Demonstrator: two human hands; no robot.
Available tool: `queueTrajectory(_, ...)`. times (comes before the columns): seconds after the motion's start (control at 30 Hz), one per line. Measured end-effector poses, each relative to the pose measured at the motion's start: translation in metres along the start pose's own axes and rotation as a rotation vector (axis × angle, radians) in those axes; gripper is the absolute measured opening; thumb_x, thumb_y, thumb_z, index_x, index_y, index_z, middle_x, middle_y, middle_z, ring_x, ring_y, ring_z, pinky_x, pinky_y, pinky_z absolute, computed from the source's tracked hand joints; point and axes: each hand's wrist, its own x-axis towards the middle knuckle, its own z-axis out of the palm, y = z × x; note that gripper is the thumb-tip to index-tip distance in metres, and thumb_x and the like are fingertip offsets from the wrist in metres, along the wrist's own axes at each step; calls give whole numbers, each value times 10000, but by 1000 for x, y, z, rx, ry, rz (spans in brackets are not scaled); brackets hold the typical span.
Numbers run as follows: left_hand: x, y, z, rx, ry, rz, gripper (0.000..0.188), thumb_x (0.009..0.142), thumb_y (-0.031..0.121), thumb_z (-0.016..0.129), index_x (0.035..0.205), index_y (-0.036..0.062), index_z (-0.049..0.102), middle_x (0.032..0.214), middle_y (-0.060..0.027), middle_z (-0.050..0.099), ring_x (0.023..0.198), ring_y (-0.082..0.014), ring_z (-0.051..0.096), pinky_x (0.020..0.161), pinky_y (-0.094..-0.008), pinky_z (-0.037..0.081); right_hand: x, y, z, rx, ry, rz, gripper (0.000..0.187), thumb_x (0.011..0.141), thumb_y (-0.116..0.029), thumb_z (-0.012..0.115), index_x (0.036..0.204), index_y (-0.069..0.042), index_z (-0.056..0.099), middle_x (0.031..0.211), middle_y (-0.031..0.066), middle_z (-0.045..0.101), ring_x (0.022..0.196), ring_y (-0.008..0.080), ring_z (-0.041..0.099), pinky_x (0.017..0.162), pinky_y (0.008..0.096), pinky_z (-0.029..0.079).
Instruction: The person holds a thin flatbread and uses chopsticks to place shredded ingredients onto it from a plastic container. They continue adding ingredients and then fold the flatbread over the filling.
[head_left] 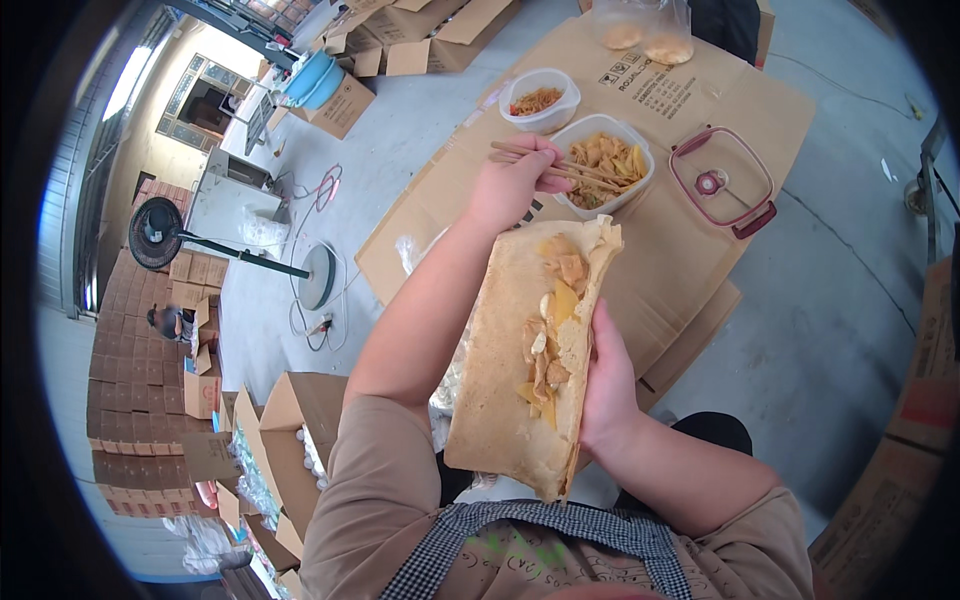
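Left hand: the left hand (520, 185), upper centre of the frame, is closing around a pair of slim brown wooden chopsticks (590, 180), whose tips are reaching into the squarish food container.
Right hand: the right hand (612, 385), right of centre, is gripping the right edge of the flatbread; some fingers are hiding behind it.
Flatbread: a large, thin, pale tan sheet of flatbread (500, 360) is lying open in the centre of the frame, held above the person's lap, its right edge curling upward.
Filling so far: a lengthwise strip of filling, yellow slices and folded tan pieces (540, 365), is already resting along the flatbread's right half.
Food remaining: a squarish translucent plastic container (640, 190), upper centre, is holding plenty of similar food; a smaller round white container (545, 122) beyond it is holding reddish-brown shreds.
Lid: a clear lid with a dark red rim (711, 182) is lying apart on the brown cardboard worktop (690, 260), upper right.
Progress: the filling stage is seemingly well under way; no flap is covering the strip, so closing the flatbread is apparently remaining undone. Whether more filling is needed, I am unable to tell.
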Motion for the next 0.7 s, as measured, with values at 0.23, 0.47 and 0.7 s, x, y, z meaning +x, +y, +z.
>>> queueTrajectory(0.23,21,20,18,111,-83,-20,152,964,123,514,942,0,600,881,-117,669,694,-173,690,679,-275,559,2,-2,-1,20,-34,-13,588,1005,-551,386,1395,-121,480,1324,104,575,1188,277,569,1041,457,443)
queueTrajectory(0.47,27,3,13,83,3,45,183,966,133,511,925,-18,605,884,-126,669,711,-229,711,658,-292,591,-1,-2,-1,31,-65,-16,584,1006,-530,423,1390,-92,465,1317,100,568,1190,240,557,1039,408,439)
queueTrajectory(0.7,15,-1,-26,-70,246,-19,191,975,130,491,962,-31,593,901,-146,656,726,-282,717,692,-360,616,-2,0,-1,4,-67,-39,577,1008,-520,423,1398,-96,456,1313,90,565,1192,236,550,1044,404,429)
